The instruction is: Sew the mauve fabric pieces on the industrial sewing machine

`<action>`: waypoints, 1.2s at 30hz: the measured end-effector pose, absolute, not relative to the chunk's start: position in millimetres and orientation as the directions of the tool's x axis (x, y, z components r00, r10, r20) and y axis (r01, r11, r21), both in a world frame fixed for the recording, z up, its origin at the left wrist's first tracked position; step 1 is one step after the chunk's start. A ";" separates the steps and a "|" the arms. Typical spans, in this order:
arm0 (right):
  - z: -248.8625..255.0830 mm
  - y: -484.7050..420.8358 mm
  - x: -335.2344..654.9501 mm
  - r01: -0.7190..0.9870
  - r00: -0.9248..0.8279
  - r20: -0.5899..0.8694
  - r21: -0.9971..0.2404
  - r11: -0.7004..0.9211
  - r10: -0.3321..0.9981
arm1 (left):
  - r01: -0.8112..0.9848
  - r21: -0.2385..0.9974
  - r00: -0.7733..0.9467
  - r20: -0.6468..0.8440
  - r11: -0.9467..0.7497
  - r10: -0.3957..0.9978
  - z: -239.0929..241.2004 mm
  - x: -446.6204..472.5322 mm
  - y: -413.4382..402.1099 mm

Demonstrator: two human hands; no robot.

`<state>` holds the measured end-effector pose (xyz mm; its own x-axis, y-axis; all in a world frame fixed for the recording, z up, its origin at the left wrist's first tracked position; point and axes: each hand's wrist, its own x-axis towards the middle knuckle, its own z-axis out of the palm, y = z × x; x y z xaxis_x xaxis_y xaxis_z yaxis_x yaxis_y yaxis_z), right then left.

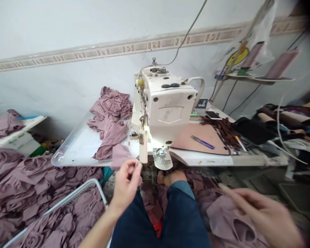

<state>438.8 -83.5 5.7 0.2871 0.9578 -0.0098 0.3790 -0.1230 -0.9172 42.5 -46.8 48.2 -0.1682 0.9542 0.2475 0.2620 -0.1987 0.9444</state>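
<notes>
My left hand (126, 186) is closed in a pinch at the table's front edge, on the end of a mauve garment (121, 155). That cloth runs back to a crumpled mauve heap (111, 117) on the table. Just right of these fingers stands the needle end of a white sewing machine (170, 110), with a metal plate (163, 159) below its head. At the lower right my right hand (263, 213) is blurred, its fingers stretched out to the left. Beneath it, beside my leg, hangs or lies another mauve garment (222, 213); I see no grip on it.
Purple-handled thread snips (203, 142) lie on a tan board (188, 136) right of the machine, near a phone (213, 115). Thread cones (282, 63) stand on a rack. A white basket (94, 182) of mauve garments is at lower left, beside a large pile (12, 193).
</notes>
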 end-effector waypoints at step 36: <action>0.4 -33.3 298.2 0.209 -0.716 0.111 -0.908 0.364 0.689 | 0.296 0.950 0.514 -0.242 0.094 0.823 15.0 42.6 -53.2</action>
<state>298.2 -33.3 0.4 -0.7163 0.6889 0.1114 0.2088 0.3638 -0.9078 42.6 -53.2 15.0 0.5143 0.8228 -0.2419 0.2963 0.0942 0.9504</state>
